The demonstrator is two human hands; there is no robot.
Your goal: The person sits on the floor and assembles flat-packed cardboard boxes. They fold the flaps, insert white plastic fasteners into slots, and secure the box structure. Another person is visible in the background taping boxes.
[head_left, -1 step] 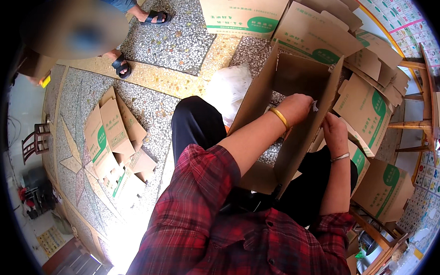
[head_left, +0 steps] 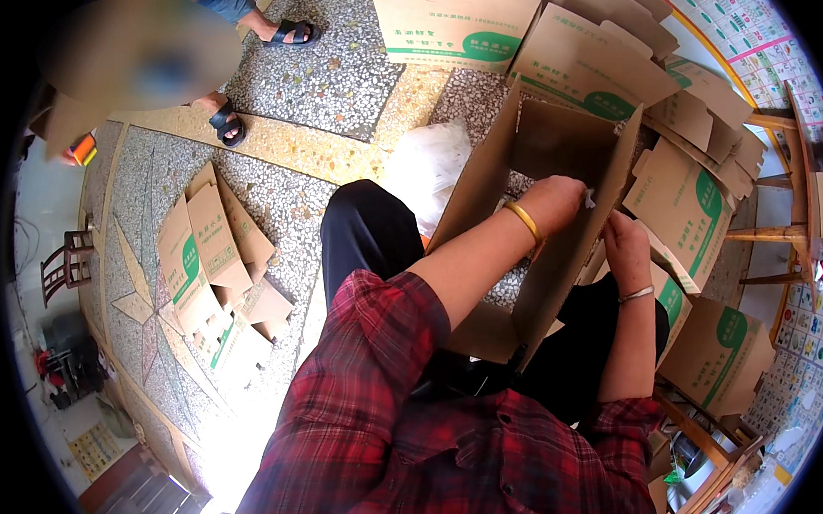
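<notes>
Seen from the head camera, an open brown cardboard box stands tilted on the person's lap, its plain inner walls showing and its flaps spread upward and outward, one long side panel running down toward the knees. Inside the box mouth sits the left hand, reached in over the near wall, with a yellow bangle on the wrist just behind it; its fingers are curled together around something small and whitish at the fingertips, though what exactly it grips cannot be told. Just to the right of that hand, on the outer side of the box's right wall, the right hand presses against the cardboard edge with fingers bent over it, a thin silver bracelet below it on the wrist. Both arms come out of red plaid sleeves. Beyond the hands, further flat and folded boxes with green print lie stacked to the right and above, and a white plastic bag rests on the speckled stone floor just left of the box. Well to the left of the hands lies another pile of flattened cartons, and above it stand another person's sandalled feet.
</notes>
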